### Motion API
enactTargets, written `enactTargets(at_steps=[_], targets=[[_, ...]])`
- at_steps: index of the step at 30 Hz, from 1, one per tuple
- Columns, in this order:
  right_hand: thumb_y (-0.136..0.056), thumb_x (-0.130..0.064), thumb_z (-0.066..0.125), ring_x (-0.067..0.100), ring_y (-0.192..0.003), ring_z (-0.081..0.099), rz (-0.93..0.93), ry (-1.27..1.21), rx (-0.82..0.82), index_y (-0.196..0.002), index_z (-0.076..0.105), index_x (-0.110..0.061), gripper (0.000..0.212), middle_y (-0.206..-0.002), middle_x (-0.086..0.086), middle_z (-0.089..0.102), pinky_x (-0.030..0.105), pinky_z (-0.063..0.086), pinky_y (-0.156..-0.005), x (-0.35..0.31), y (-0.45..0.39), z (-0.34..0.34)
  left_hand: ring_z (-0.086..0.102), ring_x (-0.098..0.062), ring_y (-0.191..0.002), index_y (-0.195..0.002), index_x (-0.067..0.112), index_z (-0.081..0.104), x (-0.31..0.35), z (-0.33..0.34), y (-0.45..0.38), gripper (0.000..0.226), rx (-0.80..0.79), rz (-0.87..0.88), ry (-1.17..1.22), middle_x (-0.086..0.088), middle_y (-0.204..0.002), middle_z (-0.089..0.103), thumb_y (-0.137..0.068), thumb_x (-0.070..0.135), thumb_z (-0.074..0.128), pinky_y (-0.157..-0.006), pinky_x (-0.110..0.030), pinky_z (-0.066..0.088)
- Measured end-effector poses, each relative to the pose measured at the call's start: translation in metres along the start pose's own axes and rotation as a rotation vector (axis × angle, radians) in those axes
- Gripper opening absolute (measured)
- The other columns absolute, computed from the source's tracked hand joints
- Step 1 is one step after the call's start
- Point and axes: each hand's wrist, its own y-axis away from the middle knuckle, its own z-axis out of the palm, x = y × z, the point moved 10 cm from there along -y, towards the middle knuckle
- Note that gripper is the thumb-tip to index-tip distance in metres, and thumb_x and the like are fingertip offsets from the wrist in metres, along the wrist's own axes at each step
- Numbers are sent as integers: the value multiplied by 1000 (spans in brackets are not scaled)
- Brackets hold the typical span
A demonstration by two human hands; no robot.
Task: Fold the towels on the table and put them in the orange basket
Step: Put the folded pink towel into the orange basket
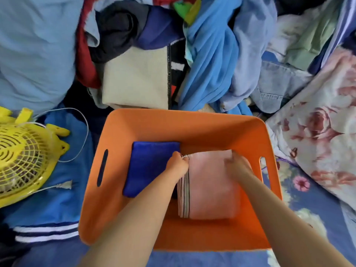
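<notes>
- We see both of our arms reaching down into the orange basket [192,128].
- A folded pink towel [212,185] lies on the basket floor, right of centre, its striped edge to the left.
- A folded blue towel [148,168] lies flat just beside it on the left.
- Our left hand [177,164] curls its fingers round the pink towel's far left corner.
- Our right hand [236,163] rests on the towel's far right part; it is blurred, so we cannot tell how its fingers lie.
- Behind the basket sits a heap of clothes [208,60], with a cream towel [134,83] folded among it.
- A yellow fan [23,155] lies to the left.
</notes>
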Motion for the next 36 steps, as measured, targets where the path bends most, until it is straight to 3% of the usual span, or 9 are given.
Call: enactTargets(at_steps=[3, 9, 12, 15, 18, 21, 25, 29, 36], targets=[[-96, -9, 38, 32, -134, 33, 43, 38, -65, -137, 33, 0, 43, -145, 21, 35, 29, 28, -104, 14, -24, 23, 55, -35, -110, -127, 4, 38, -5, 18, -24, 36, -9, -52, -101, -19, -123, 53, -98, 26, 34, -84, -41, 48], [-96, -14, 39, 29, -132, 37, 36, -99, 86, -136, 35, -3, 42, -144, 17, 38, 29, 29, -103, 11, -57, 30, 57, -35, -104, -132, 9, 34, 19, 22, -61, 38, 116, 122, -27, -17, -120, 56, -96, 19, 39, -79, -39, 47], [-91, -8, 45, 31, -131, 35, -69, 0, 240, -136, 32, 2, 48, -142, 21, 36, 32, 25, -106, 7, -48, 28, 54, -35, -108, -124, 5, 41, 27, 15, -61, 32, 249, 206, 10, -18, -122, 52, -94, 15, 44, -82, -37, 44], [-82, 5, 51, 43, -118, 47, -332, 216, 414, -124, 48, 7, 42, -130, 30, 47, 47, 39, -99, -20, -24, 26, 49, -33, -114, -121, 2, 49, 32, 1, -40, 32, 469, 344, -3, -18, -129, 45, -90, 6, 49, -90, -34, 42], [-76, 3, 53, 52, -111, 52, -555, 382, 407, -111, 60, 9, 36, -121, 34, 55, 62, 41, -90, -29, -11, 48, 58, -43, -105, -101, -6, 64, 50, 12, -1, 27, 669, 705, -276, -27, -113, 59, -74, -5, 59, -90, -46, 48], [-95, -11, 38, 37, -141, 15, -419, 368, 233, -139, 33, -3, 45, -151, 21, 20, 43, 11, -116, 3, -27, 69, 44, -38, -127, -124, 0, 54, 35, 65, -6, 40, 363, 793, -639, -24, -134, 49, -85, 9, 53, -106, -46, 35], [-98, -21, 31, 29, -144, -1, -405, 328, 237, -145, 19, -9, 49, -155, 14, 5, 32, -2, -116, 16, -37, 74, -3, -16, -145, -148, 18, 1, -4, 82, -45, 59, 177, 607, -809, -1, -157, -5, -98, 39, 23, -116, -29, -7], [-99, -25, 26, 24, -145, -5, -339, 359, 200, -146, 11, -12, 51, -156, 10, -1, 29, -6, -114, 20, -45, 81, -6, -16, -145, -147, 19, -7, 1, 81, -58, 60, 206, 615, -897, -2, -157, -10, -98, 43, 17, -114, -28, -11], [-99, -35, 20, 20, -142, -18, -183, 466, -192, -146, -8, -17, 58, -155, 2, -18, 33, -2, -116, 18, -62, 85, -6, -16, -145, -148, 20, -5, 11, 69, -51, 60, 52, 505, -953, 0, -157, -11, -98, 41, 22, -117, -33, 0]])
